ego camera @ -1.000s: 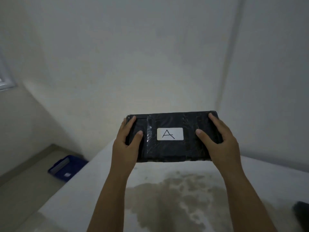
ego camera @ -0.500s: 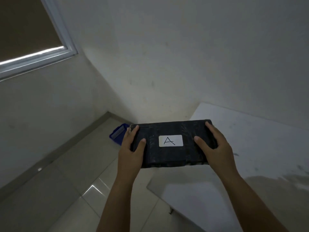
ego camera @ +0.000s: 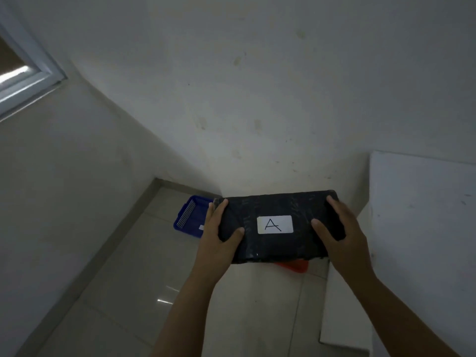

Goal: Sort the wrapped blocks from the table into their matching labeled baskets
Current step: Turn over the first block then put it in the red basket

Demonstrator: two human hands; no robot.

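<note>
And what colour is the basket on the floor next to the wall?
Blue, seen in the head view, partly hidden behind the black wrapped block.

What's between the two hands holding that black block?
In the head view, the black wrapped block spans the gap between the left hand and the right hand. Its white label, marked A, sits between the thumbs.

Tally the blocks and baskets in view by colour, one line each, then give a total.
Black plastic-wrapped block labelled A, held in the left hand and right hand: 1
Blue plastic basket on the floor: 1
Red-orange object, likely a basket, mostly hidden under the block: 1
Total: 3
</note>
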